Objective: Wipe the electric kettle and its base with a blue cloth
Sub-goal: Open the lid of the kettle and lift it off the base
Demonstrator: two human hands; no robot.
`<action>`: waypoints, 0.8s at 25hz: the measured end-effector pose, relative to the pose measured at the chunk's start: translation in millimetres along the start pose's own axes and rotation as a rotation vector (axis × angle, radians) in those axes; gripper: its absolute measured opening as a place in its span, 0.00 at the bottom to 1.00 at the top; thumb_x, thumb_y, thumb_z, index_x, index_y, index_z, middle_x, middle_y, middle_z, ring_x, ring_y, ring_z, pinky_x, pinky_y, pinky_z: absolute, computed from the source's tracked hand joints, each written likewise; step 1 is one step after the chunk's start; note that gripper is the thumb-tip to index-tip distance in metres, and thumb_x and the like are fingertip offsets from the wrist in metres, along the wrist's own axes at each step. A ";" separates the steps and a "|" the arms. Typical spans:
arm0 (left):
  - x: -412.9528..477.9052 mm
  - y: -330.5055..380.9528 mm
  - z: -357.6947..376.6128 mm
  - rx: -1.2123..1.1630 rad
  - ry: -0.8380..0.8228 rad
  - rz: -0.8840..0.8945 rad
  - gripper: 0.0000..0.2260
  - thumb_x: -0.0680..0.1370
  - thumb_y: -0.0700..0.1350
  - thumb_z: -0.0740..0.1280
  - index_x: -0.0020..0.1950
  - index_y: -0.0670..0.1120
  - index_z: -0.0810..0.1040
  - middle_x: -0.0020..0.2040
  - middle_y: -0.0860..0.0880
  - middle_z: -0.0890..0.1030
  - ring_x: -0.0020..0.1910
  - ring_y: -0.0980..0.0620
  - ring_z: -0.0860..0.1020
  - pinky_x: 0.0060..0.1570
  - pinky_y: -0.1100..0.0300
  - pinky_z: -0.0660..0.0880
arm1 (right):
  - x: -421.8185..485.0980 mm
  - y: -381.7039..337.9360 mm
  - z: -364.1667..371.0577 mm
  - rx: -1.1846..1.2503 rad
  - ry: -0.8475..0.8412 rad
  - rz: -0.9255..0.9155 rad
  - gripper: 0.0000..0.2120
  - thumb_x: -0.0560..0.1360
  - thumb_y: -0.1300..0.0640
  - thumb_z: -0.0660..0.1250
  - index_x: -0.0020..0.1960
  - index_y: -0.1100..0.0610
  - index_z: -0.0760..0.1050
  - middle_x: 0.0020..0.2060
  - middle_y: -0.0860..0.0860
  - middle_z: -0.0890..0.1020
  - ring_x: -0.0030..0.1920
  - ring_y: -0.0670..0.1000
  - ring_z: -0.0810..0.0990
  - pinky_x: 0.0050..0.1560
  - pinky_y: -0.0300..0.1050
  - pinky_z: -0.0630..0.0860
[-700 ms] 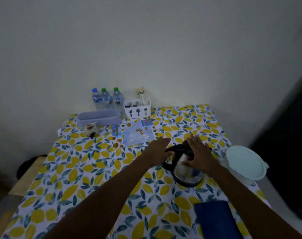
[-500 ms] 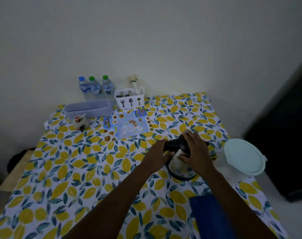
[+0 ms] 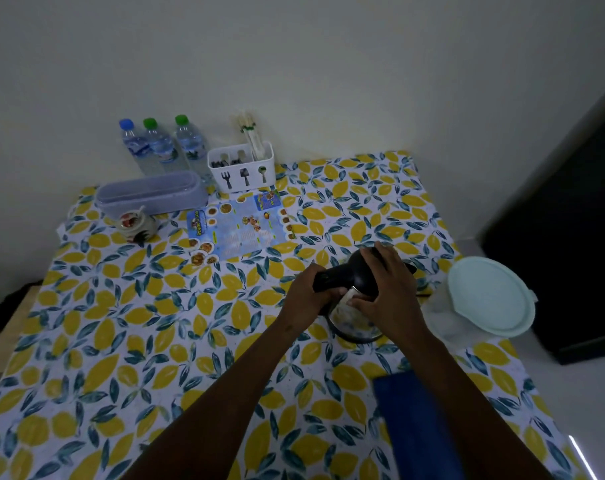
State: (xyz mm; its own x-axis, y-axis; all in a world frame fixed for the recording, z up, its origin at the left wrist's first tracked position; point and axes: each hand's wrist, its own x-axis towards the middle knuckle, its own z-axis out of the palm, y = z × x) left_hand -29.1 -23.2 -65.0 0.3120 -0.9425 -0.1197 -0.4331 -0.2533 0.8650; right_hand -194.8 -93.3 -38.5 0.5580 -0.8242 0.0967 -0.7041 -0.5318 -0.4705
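The electric kettle [image 3: 349,278] has a black lid, a black handle and a clear body, and it stands right of centre on the lemon-print tablecloth [image 3: 155,323]. My left hand [image 3: 306,296] is closed around its handle. My right hand [image 3: 389,292] lies over the lid and the right side of the body. I cannot make out the base under the kettle. A folded blue cloth [image 3: 415,427] lies on the table near me, partly under my right forearm, and neither hand touches it.
A round container with a pale green lid [image 3: 489,296] sits at the right table edge. At the back stand three water bottles [image 3: 161,143], a white cutlery holder [image 3: 242,168], a lilac box [image 3: 150,194], a small jar [image 3: 135,223] and a printed menu [image 3: 240,225].
The view has shifted, so the table sits lower and larger in the frame. My right hand has slid further over the kettle lid; my left hand stays on the handle.
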 end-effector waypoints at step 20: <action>-160.4 -67.5 -105.9 -0.128 0.106 -0.194 0.18 0.70 0.54 0.73 0.52 0.46 0.75 0.47 0.45 0.79 0.45 0.48 0.78 0.48 0.50 0.74 | -92.1 -97.4 73.2 0.244 -0.237 -0.269 0.51 0.69 0.44 0.73 0.76 0.48 0.40 0.77 0.45 0.46 0.77 0.45 0.43 0.77 0.51 0.52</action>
State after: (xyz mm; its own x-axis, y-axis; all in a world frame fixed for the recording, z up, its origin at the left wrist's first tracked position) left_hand 39.7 168.2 -52.5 0.4687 -0.8490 -0.2437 -0.2483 -0.3915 0.8861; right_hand -145.4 48.7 -65.8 0.8128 -0.5801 0.0536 -0.4112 -0.6364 -0.6526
